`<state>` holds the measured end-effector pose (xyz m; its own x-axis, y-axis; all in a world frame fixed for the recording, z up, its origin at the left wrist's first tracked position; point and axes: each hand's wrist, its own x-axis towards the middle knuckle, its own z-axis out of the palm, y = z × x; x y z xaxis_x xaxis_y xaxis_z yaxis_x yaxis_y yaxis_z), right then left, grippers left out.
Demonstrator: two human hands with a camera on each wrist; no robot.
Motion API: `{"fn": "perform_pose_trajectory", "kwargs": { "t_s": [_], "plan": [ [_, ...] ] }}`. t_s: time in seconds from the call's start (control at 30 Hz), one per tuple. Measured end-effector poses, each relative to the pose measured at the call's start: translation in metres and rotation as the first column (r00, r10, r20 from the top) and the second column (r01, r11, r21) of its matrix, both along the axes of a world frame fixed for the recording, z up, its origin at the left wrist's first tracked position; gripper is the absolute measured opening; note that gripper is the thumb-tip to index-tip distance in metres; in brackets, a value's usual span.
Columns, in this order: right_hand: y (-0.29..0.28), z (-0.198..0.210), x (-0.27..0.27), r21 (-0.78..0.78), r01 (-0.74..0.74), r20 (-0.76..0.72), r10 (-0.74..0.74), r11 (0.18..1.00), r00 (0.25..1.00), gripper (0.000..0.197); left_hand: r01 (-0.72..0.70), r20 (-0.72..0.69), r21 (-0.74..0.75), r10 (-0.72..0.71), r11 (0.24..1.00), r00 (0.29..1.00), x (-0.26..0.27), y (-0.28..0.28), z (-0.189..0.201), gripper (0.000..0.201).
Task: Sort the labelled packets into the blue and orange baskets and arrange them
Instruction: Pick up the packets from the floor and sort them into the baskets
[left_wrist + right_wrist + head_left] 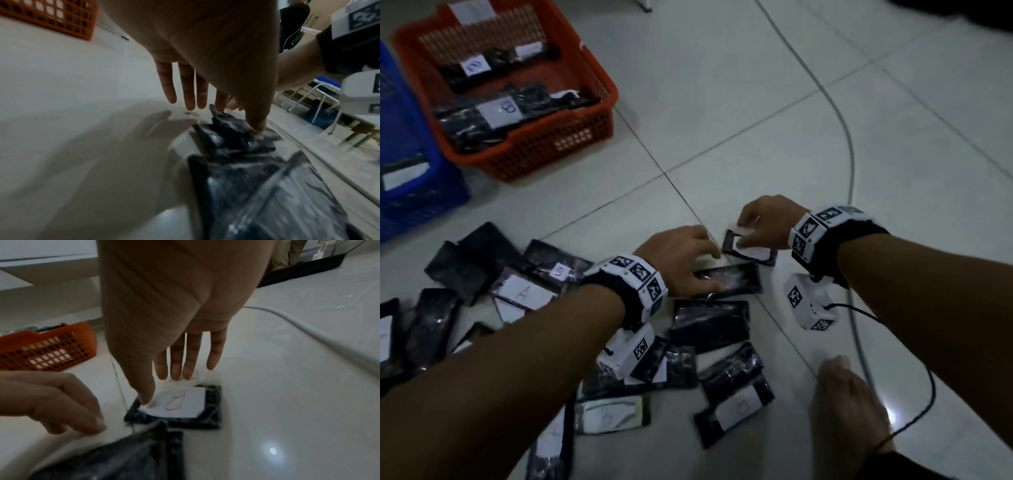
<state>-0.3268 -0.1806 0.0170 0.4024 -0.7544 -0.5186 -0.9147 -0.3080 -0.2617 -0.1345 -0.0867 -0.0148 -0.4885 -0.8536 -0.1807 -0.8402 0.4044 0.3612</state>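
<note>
A black packet with a white label marked B [753, 253] [180, 402] lies on the floor tiles. My right hand [756, 224] [162, 386] arches over it, fingertips at its far edge and thumb on the label's near corner, pinching it. Just nearer lies a black packet [736, 281] [232, 128] with no label showing. My left hand [697, 262] [218, 104] hovers at its left end with loose fingers, the thumb tip touching the wrap. The orange basket [551, 144] and the blue basket [431, 192] stand at the far left, both with packets inside.
Several more black packets [534, 291] lie scattered on the floor under my left forearm and toward me. A bare foot [849, 404] rests at the lower right. A grey cable [849, 144] and a thin black cable [928, 394] run along the right.
</note>
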Motion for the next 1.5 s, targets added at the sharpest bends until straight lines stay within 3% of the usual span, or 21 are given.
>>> {"fn": "perform_pose_trajectory", "kwargs": {
  "t_s": [0.1, 0.27, 0.4, 0.5, 0.63, 0.73, 0.8, 0.93, 0.97, 1.03, 1.13, 1.2, 1.27, 1.3, 1.33, 1.4, 1.43, 1.47, 1.5],
  "plan": [
    [0.010, -0.007, -0.011, 0.006, -0.006, -0.008, 0.006, 1.000, 1.000, 0.050, -0.015, -0.011, -0.020, 0.015, 1.000, 1.000, -0.021, 0.004, -0.007, 0.058],
    [0.009, -0.011, -0.002, -0.033, -0.026, -0.008, 0.026, 0.999, 1.000, 0.032, -0.018, 0.001, -0.067, 0.018, 0.998, 1.000, -0.034, 0.002, -0.004, 0.054],
    [-0.002, -0.012, -0.001, -0.088, 0.151, 0.108, -0.141, 0.985, 0.984, 0.030, -0.069, 0.082, -0.179, 0.084, 0.981, 0.993, -0.023, 0.001, -0.002, 0.055],
    [-0.005, -0.012, 0.003, -0.077, 0.191, 0.147, -0.178, 0.979, 0.973, 0.029, -0.074, 0.132, -0.224, 0.105, 0.972, 0.986, -0.014, 0.002, -0.007, 0.060],
    [-0.006, -0.014, 0.005, -0.097, 0.232, 0.211, -0.208, 0.968, 0.955, 0.027, -0.058, 0.144, -0.142, 0.079, 0.988, 0.986, -0.016, -0.002, -0.008, 0.062],
    [-0.008, -0.012, 0.008, -0.135, 0.232, 0.262, -0.191, 0.963, 0.946, 0.026, -0.229, -0.083, 0.027, 0.230, 0.973, 0.970, -0.018, -0.006, -0.006, 0.047],
    [-0.011, -0.008, 0.015, -0.157, 0.252, 0.312, -0.195, 0.955, 0.930, 0.027, -0.347, -0.133, 0.194, 0.375, 0.918, 0.917, -0.016, -0.008, 0.000, 0.033],
    [-0.016, 0.003, 0.040, -0.158, 0.230, 0.366, -0.160, 0.960, 0.917, 0.025, -0.496, -0.243, 0.419, 0.620, 0.761, 0.746, 0.007, -0.010, 0.013, 0.036],
    [-0.016, 0.005, 0.048, -0.158, 0.215, 0.376, -0.143, 0.964, 0.916, 0.024, -0.524, -0.294, 0.482, 0.693, 0.702, 0.659, 0.015, -0.010, 0.018, 0.028],
    [-0.017, 0.009, 0.064, -0.165, 0.189, 0.395, -0.111, 0.968, 0.912, 0.024, -0.528, -0.371, 0.650, 0.835, 0.547, 0.407, 0.031, -0.010, 0.029, 0.017],
    [-0.017, 0.015, 0.088, -0.180, 0.147, 0.422, -0.059, 0.973, 0.905, 0.023, -0.467, -0.371, 0.811, 0.927, 0.353, 0.056, 0.060, -0.009, 0.047, 0.029],
    [-0.016, 0.020, 0.104, -0.180, 0.102, 0.441, -0.012, 0.978, 0.898, 0.022, -0.445, -0.358, 0.853, 0.926, 0.274, -0.117, 0.084, -0.008, 0.057, 0.031],
    [-0.015, 0.026, 0.120, -0.190, 0.044, 0.446, 0.046, 0.981, 0.894, 0.023, -0.476, -0.365, 0.846, 0.912, 0.242, -0.185, 0.106, -0.005, 0.064, 0.028],
    [-0.014, 0.029, 0.129, -0.199, 0.017, 0.446, 0.075, 0.980, 0.892, 0.024, -0.531, -0.387, 0.809, 0.908, 0.252, -0.158, 0.117, -0.003, 0.066, 0.027],
    [-0.015, 0.032, 0.137, -0.212, -0.008, 0.446, 0.104, 0.977, 0.889, 0.024, -0.623, -0.427, 0.724, 0.902, 0.297, -0.067, 0.128, -0.001, 0.067, 0.027],
    [-0.018, 0.038, 0.153, -0.260, -0.066, 0.439, 0.179, 0.963, 0.880, 0.026, -0.806, -0.457, 0.360, 0.842, 0.470, 0.287, 0.151, -0.001, 0.070, 0.027],
    [-0.021, 0.041, 0.162, -0.297, -0.090, 0.432, 0.218, 0.951, 0.875, 0.027, -0.819, -0.397, 0.146, 0.791, 0.555, 0.465, 0.163, -0.002, 0.073, 0.024],
    [-0.026, 0.045, 0.171, -0.344, -0.107, 0.425, 0.256, 0.933, 0.868, 0.030, -0.796, -0.321, -0.002, 0.753, 0.606, 0.574, 0.175, -0.005, 0.078, 0.020],
    [-0.031, 0.049, 0.182, -0.393, -0.118, 0.419, 0.292, 0.912, 0.860, 0.032, -0.772, -0.269, -0.094, 0.730, 0.629, 0.628, 0.187, -0.010, 0.084, 0.016]
  ]
}}
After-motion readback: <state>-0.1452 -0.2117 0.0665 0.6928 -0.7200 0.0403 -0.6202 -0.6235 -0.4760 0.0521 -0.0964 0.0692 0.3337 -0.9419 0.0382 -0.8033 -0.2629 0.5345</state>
